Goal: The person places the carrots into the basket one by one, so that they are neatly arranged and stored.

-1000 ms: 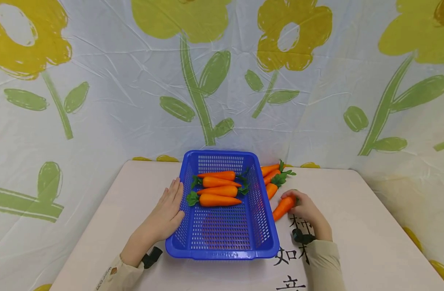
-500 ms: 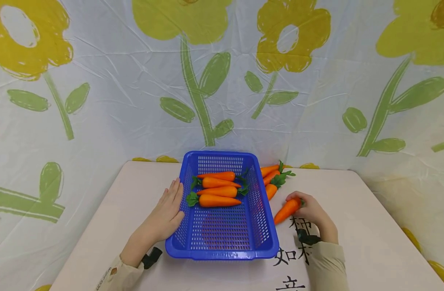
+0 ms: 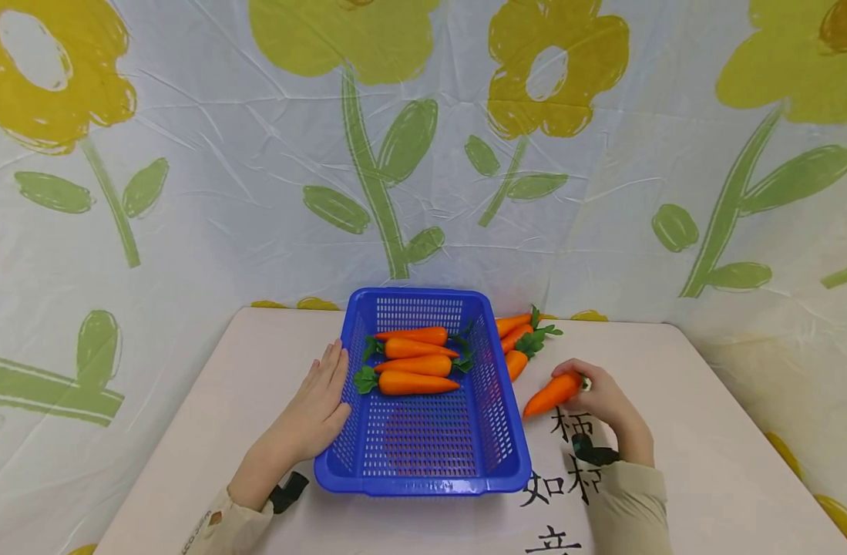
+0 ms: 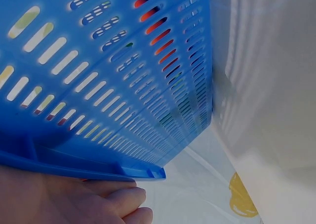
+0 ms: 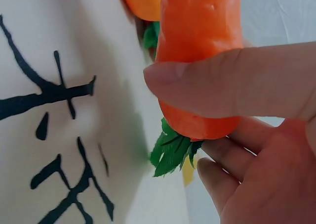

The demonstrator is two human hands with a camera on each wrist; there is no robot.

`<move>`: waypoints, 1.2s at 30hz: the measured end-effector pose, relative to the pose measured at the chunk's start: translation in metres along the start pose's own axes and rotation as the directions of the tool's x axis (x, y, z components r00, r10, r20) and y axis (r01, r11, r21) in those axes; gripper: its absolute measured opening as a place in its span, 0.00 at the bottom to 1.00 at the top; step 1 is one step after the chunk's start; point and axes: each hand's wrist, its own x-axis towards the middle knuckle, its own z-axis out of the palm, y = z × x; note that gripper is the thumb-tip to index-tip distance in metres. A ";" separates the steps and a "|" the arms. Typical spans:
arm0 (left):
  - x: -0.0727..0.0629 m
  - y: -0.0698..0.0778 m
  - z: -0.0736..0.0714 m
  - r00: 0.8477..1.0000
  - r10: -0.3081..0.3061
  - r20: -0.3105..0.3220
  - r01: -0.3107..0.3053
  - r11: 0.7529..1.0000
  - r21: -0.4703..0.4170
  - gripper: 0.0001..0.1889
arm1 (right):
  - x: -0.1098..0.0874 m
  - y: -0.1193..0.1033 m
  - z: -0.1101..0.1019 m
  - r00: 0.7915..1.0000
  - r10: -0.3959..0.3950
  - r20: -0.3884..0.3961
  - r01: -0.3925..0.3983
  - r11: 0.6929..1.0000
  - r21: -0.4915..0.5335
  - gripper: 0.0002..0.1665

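Observation:
A blue plastic basket (image 3: 423, 486) with slotted walls stands mid-table, several orange carrots (image 3: 419, 383) with green tops lying side by side in its far half. Against the basket's left rim rests my left hand (image 3: 312, 412), its fingers straight; the left wrist view has the fingers (image 4: 126, 199) just under the rim. To the right of the basket my right hand (image 3: 606, 401) grips a carrot (image 3: 551, 395) near its leafy end, the tip pointing toward the basket. In the right wrist view the thumb crosses this carrot (image 5: 200, 26), and its green leaves (image 5: 170, 150) hang below.
More carrots (image 3: 516, 362) lie on the table between the basket's right wall and my right hand. Black brush characters (image 3: 544, 489) mark the pale tabletop (image 3: 700, 462). A flower-printed cloth (image 3: 257, 193) hangs behind the table.
The right hand has moved a little to the right with the carrot, away from the basket and the other loose carrots. The left hand and basket stay as they were.

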 end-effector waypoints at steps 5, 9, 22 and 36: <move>0.000 0.001 0.000 1.000 -0.004 0.001 0.004 1.000 0.001 0.37 | -0.001 -0.006 -0.005 0.998 -0.063 -0.022 0.063 0.998 0.010 0.26; 0.000 0.002 -0.001 1.000 -0.005 0.002 0.005 1.000 0.000 0.37 | -0.003 -0.013 -0.008 0.995 -0.090 -0.030 0.091 0.996 0.025 0.26; 0.000 0.001 0.000 1.000 -0.006 0.006 0.006 1.000 -0.007 0.37 | -0.008 -0.032 -0.016 0.990 -0.126 -0.061 0.127 0.992 0.012 0.25; 0.000 0.002 -0.002 1.000 -0.008 0.009 0.008 1.000 -0.013 0.37 | -0.010 -0.058 -0.018 0.978 -0.172 -0.121 0.169 0.985 -0.029 0.26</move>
